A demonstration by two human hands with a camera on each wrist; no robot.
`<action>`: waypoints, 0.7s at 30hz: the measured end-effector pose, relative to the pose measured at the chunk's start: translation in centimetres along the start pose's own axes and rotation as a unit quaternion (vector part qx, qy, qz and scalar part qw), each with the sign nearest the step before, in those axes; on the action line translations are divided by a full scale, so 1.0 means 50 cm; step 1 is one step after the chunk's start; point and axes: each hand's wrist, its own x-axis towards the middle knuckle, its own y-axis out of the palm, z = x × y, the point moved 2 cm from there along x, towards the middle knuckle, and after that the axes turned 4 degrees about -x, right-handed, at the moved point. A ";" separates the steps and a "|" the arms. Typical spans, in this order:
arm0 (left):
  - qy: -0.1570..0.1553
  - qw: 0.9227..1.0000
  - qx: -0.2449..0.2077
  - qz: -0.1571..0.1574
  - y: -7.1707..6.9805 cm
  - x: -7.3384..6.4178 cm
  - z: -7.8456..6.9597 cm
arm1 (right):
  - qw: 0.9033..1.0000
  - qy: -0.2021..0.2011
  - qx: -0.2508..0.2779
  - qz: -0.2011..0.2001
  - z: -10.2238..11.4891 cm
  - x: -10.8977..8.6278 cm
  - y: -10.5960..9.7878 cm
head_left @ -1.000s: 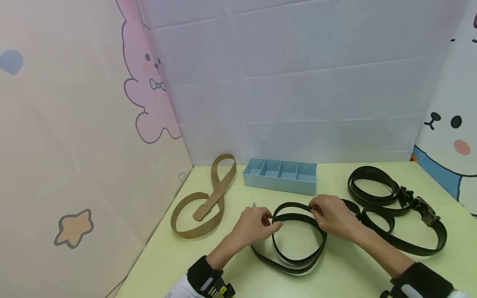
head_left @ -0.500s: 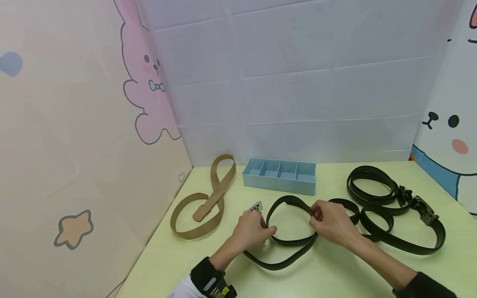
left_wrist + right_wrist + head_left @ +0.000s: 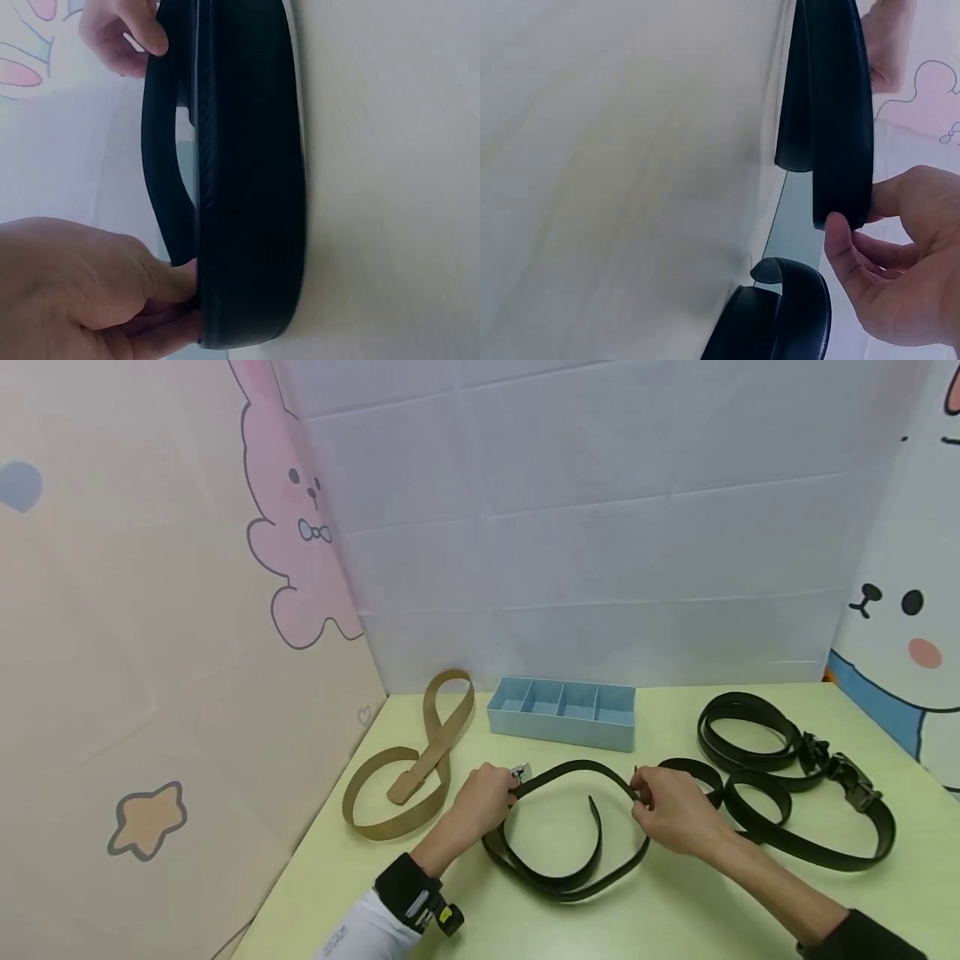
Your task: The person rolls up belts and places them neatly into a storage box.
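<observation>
**Smooth, flat black belt (image 3: 564, 885) in loose loops**

The pale yellow-green counter (image 3: 675, 914) shows between belt and pale-blue four-compartment tray (image 3: 558, 727) behind; rightward, black buckled straps (image 3: 813, 857) lie near the right hand (image 3: 675, 810). That hand pinches the belt's right side; the left hand (image 3: 483, 797) grips it beside its silver metal buckle (image 3: 521, 772). The belt stands on edge, one tip curling inside the loop.
</observation>
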 end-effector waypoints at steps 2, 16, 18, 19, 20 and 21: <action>0.010 1.000 0.024 0.001 0.003 0.009 0.003 | 1.000 -0.002 -0.002 0.022 -0.001 -0.006 0.010; 0.287 0.946 0.147 0.032 0.020 0.027 -0.139 | 0.996 0.022 -0.005 0.081 -0.007 -0.009 0.032; 0.331 0.929 0.158 0.051 0.038 0.033 -0.158 | 0.996 0.025 -0.002 0.086 -0.008 -0.010 0.032; 0.346 0.923 0.162 0.055 0.047 0.035 -0.164 | 0.996 0.024 -0.002 0.088 -0.008 -0.011 0.032; 0.357 0.917 0.166 0.058 0.054 0.038 -0.167 | 0.996 0.022 -0.002 0.088 -0.008 -0.012 0.033; 0.364 0.914 0.168 0.058 0.059 0.039 -0.170 | 0.996 0.018 -0.002 0.085 -0.008 -0.012 0.033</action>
